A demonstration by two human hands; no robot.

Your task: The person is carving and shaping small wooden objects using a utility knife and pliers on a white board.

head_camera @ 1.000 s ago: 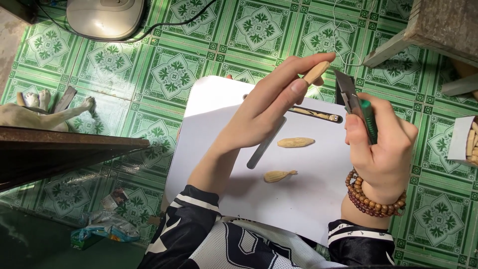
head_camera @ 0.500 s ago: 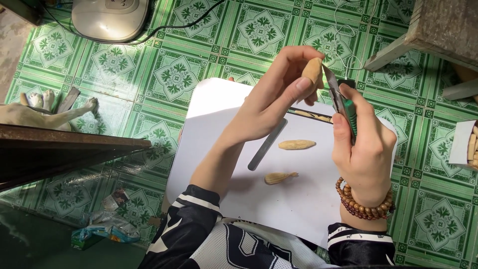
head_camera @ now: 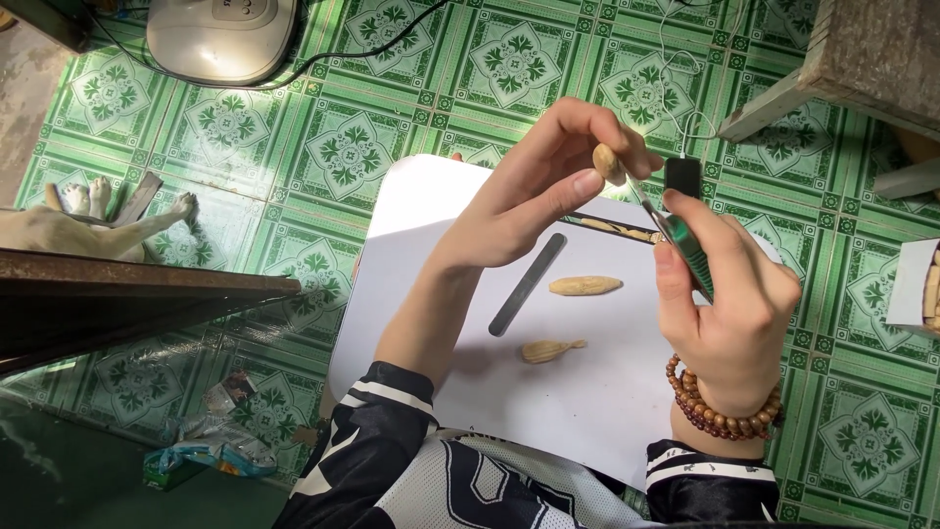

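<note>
1. The left hand [head_camera: 548, 186] is raised above the white board, its thumb and fingertips pinched shut around a small pale wooden piece [head_camera: 608, 163], which it holds up near the top of the view.
2. The right hand [head_camera: 729, 294] is closed in a fist-like grip around a green-handled carving knife [head_camera: 685, 245]; the thin blade points up and to the left, and its tip meets the wooden piece or lies just beside it.
3. A beaded bracelet [head_camera: 720, 416] of brown beads circles the right wrist, above a black sleeve with white stripes.
4. Below the hands lies a white board [head_camera: 411, 245], resting across the person's lap over the floor.
5. On the board, between the two forearms, a flat grey file [head_camera: 529, 284] lies at a slant.
6. Just right of the file lies a carved wooden oval [head_camera: 585, 285], and below it a second carved piece [head_camera: 548, 350] with a narrow tail-like end; the two are apart.
7. A thin dark stick [head_camera: 612, 227] lies near the board's far edge, partly behind the hands.
8. The floor is green patterned tile [head_camera: 343, 147].
9. At the far left a dog [head_camera: 59, 230] lies on the tiles, paws stretched out, beside a dark wooden bench [head_camera: 127, 294].
10. A grey appliance [head_camera: 220, 39] with a black cord sits at the top left.
</note>
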